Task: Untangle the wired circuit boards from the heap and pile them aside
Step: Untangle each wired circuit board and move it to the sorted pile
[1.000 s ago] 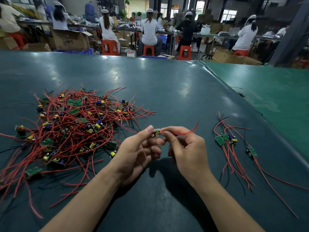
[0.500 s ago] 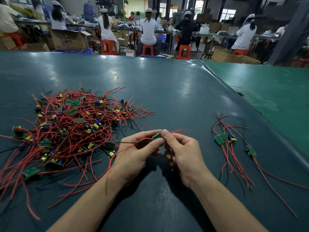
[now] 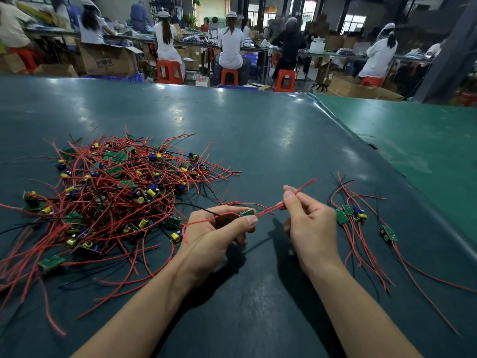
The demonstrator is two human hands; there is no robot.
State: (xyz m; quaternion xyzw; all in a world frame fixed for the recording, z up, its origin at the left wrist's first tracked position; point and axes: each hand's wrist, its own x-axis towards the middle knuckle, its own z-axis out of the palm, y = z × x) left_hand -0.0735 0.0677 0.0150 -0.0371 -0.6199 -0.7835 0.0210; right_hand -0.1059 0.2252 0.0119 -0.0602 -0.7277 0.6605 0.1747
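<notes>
A heap of small green circuit boards (image 3: 111, 192) tangled in red and black wires lies on the left of the dark green table. My left hand (image 3: 216, 233) pinches one small green board (image 3: 247, 212) between thumb and fingers, just right of the heap. Its red wires (image 3: 268, 209) stretch to my right hand (image 3: 309, 223), which pinches them between thumb and forefinger, the wire ends sticking up to the right. A small pile of sorted boards (image 3: 352, 215) with wires trailing toward me lies on the right.
The dark mat (image 3: 258, 140) ends at a raised seam on the right, beyond which lies a lighter green surface (image 3: 418, 140). Past the far edge, several people sit on orange stools (image 3: 169, 71) at benches with cardboard boxes.
My hands have drawn apart. The right hand slid along the red wires to the right and up, while the left kept hold of the board, so the wires now stretch between them.
</notes>
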